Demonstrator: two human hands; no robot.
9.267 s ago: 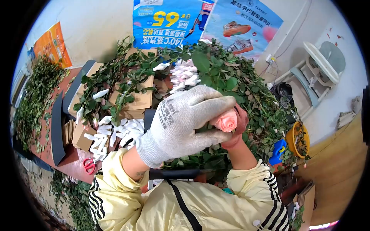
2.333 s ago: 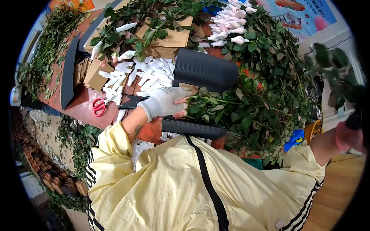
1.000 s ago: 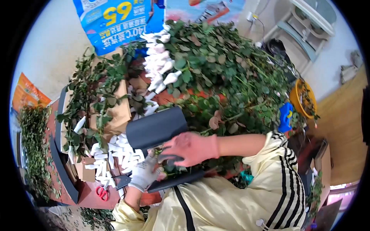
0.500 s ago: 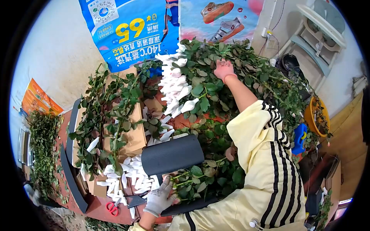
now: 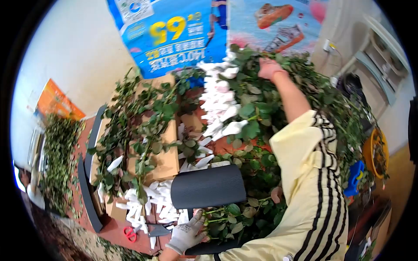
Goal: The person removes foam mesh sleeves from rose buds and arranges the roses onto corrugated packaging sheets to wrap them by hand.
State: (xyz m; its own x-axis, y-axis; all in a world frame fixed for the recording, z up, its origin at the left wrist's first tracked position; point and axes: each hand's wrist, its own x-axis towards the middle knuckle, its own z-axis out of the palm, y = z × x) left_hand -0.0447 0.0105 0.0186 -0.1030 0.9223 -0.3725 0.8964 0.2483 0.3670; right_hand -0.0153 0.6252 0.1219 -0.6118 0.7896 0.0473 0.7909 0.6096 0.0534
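Note:
My left hand (image 5: 188,234), in a whitish glove, rests at the front of the table, its fingers apart against the left end of a leafy rose bunch (image 5: 237,217). Just above it lies a dark corrugated sheet (image 5: 208,187), curved over. Reaching to the back, my right hand (image 5: 271,68) in a pink glove has its fingers curled into a large heap of leafy rose stems (image 5: 300,89); leaves partly hide the fingertips. White net-sleeved buds (image 5: 217,102) are stacked along the heap's left side.
More rose stems (image 5: 148,108) lie over cardboard (image 5: 163,161) at left. Loose white sleeves (image 5: 159,198), red scissors (image 5: 129,233) and a dark flat blade-like tool (image 5: 159,229) are near the front edge. A blue tape dispenser (image 5: 355,178) and yellow basin (image 5: 369,152) stand at right.
The view has shifted, moving the scene right and slightly down in the frame. My right hand has sunk its fingers into the leaves at the back; my left hand stays by the bunch.

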